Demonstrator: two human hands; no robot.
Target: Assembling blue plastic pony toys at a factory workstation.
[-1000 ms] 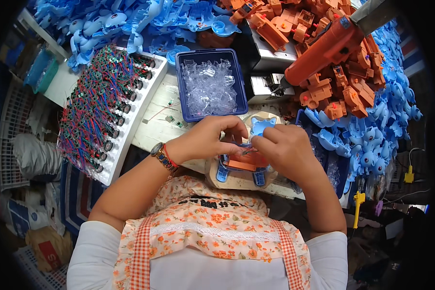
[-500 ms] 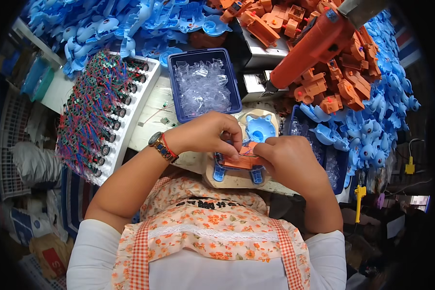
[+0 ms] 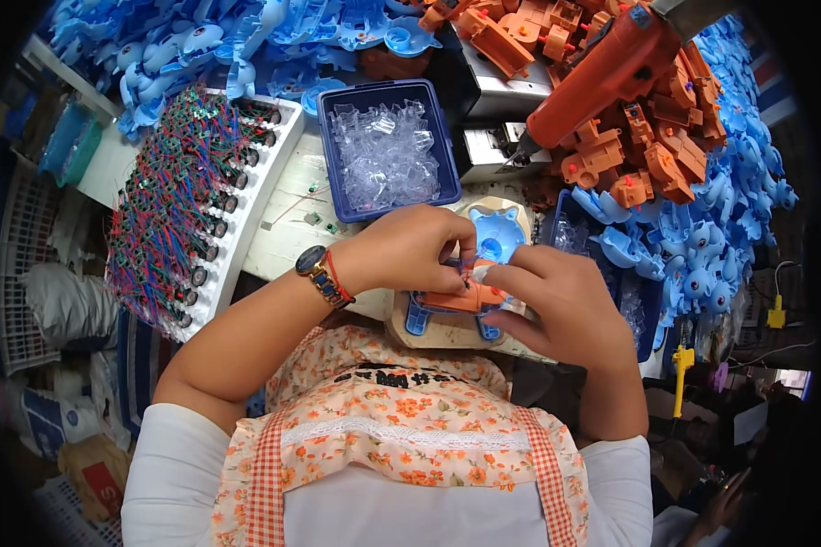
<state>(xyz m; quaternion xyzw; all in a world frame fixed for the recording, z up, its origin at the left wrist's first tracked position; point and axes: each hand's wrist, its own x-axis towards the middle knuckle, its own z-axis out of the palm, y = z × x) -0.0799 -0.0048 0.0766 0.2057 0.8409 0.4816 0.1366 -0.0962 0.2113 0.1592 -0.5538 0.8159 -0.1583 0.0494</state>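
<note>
An orange plastic housing [image 3: 456,301] sits in a blue toy shell with stubby legs [image 3: 417,319], which rests on a pale holding block [image 3: 400,335] in front of me. The far part of the block holds a blue animal-head shell [image 3: 498,224]. My left hand [image 3: 409,248] pinches thin wires [image 3: 466,276] over the housing; its fingertips are partly hidden. Reaching in from the other side, my right hand [image 3: 566,303] has its fingers apart, with the forefinger by the wires and the thumb near the shell's edge.
A white foam tray of wired circuit parts [image 3: 274,155] lies left. Clear plastic pieces fill a dark blue bin [image 3: 327,173] beyond my left hand. An orange electric screwdriver [image 3: 593,87] hangs at right, before heaped orange housings [image 3: 675,150]. Blue shells [image 3: 702,264] pile up around.
My right hand has opened from a closed grip, its thumb moving away from the fingers. My left hand has shifted slightly right, toward the wires.
</note>
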